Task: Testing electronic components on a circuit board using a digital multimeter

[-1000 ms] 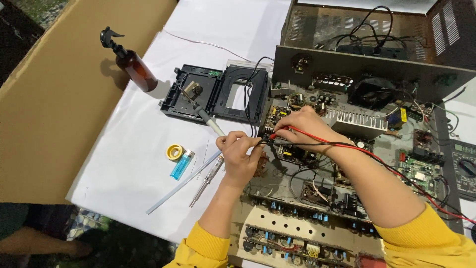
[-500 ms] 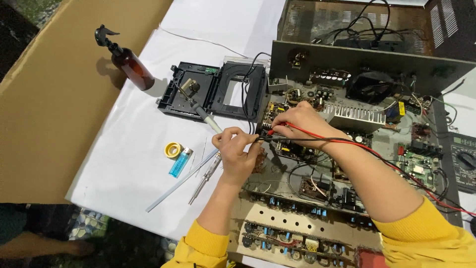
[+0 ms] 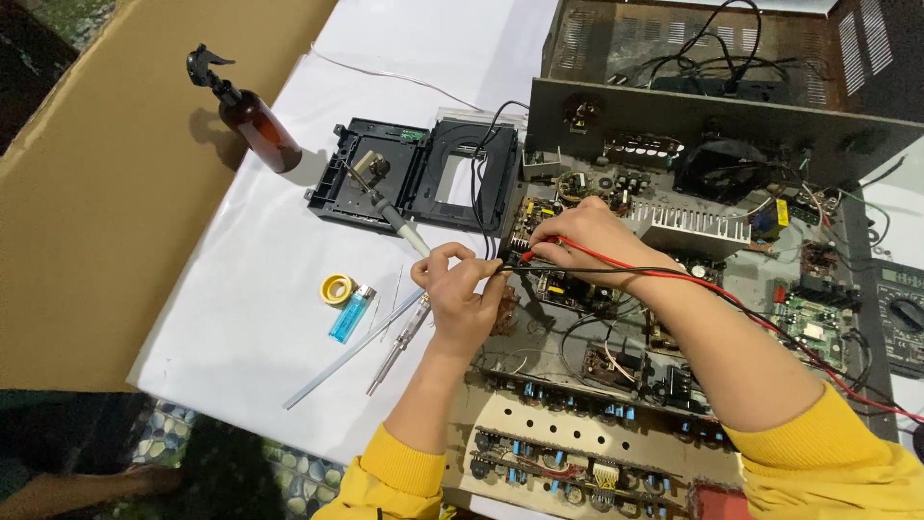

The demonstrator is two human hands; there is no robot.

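- The open amplifier chassis (image 3: 674, 318) lies on the white-covered bench (image 3: 260, 289), its circuit boards bare; every place below is told from it.
- The left hand (image 3: 460, 299) sits at the chassis's left edge, fingers clenched around a thin black probe (image 3: 500, 273) whose tip points in over the boards.
- The right hand (image 3: 587, 236) rests over the chassis's upper-left boards, its grip pinched on a red probe (image 3: 527, 256), just beside the black one; the two hands nearly touch.
- A red lead (image 3: 674, 294) and a black lead (image 3: 616, 271) trail from the probes along the right forearm across the chassis to its right side.
- A finned heat sink (image 3: 688, 229) stands inside the chassis, just right of the right hand.
- A multimeter (image 3: 900, 318) lies at the chassis's right edge, partly cut off.
- Left of the chassis, touching its upper-left corner, lies an opened black disc mechanism (image 3: 414, 173).
- Farther left stands a brown spray bottle (image 3: 252, 120).
- Near the left hand, left of the chassis, lie a yellow tape roll (image 3: 337, 288), a blue lighter (image 3: 351, 313), a screwdriver (image 3: 397, 345) and a thin white rod (image 3: 332, 364).
- A cardboard sheet (image 3: 106, 193) lies well left of the chassis.
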